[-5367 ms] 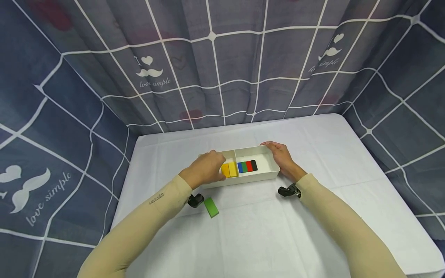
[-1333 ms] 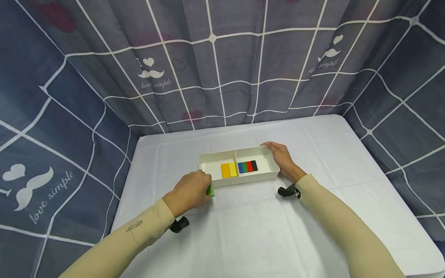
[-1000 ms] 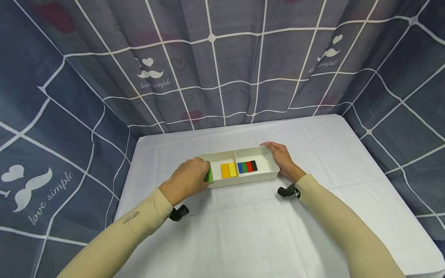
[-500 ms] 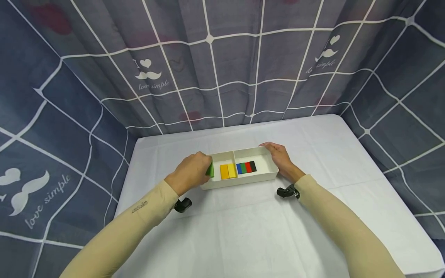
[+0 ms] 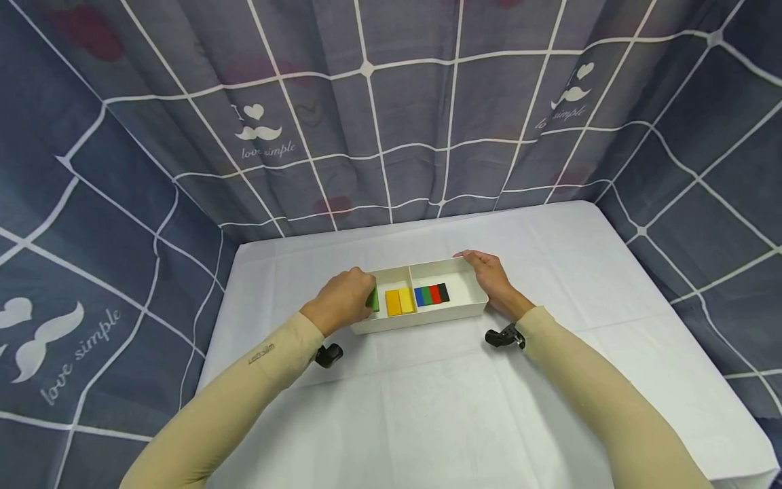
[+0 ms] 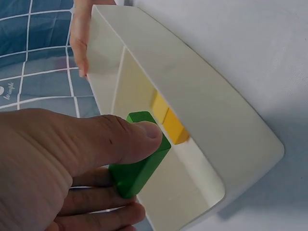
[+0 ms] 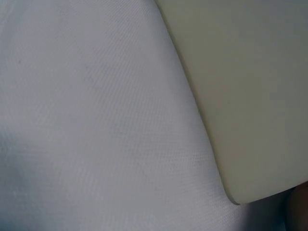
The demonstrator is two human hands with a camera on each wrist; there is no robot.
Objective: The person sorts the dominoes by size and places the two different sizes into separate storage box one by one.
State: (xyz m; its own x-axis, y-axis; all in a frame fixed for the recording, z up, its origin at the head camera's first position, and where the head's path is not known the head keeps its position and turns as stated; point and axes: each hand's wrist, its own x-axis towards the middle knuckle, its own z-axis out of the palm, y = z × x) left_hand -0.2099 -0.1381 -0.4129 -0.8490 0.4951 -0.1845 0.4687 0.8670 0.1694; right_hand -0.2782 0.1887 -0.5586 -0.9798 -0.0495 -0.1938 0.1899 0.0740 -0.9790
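My left hand [image 5: 345,299] pinches a green block [image 6: 137,173] between thumb and fingers at the left end of a white two-compartment box [image 5: 421,324]. In the left wrist view the block is tilted over the box opening, apart from the two yellow blocks [image 6: 175,127] inside. My right hand [image 5: 491,275] holds the box's right end, its thumb and fingers around the wall. The right compartment contains a row of thin blocks [image 5: 431,294] in blue, green, red and black. Mostly the box's outer wall [image 7: 250,96] shows in the right wrist view.
The box stands on a table with a white cloth [image 5: 427,407]. Dark grid-patterned curtains [image 5: 415,109] hang behind and on both sides. A black wrist camera [image 5: 328,355] sits under the left wrist, another [image 5: 504,337] under the right.
The green block lay on the cloth before the box. My left hand has picked it up and carried it up to the box's left compartment. My right hand has kept its hold.
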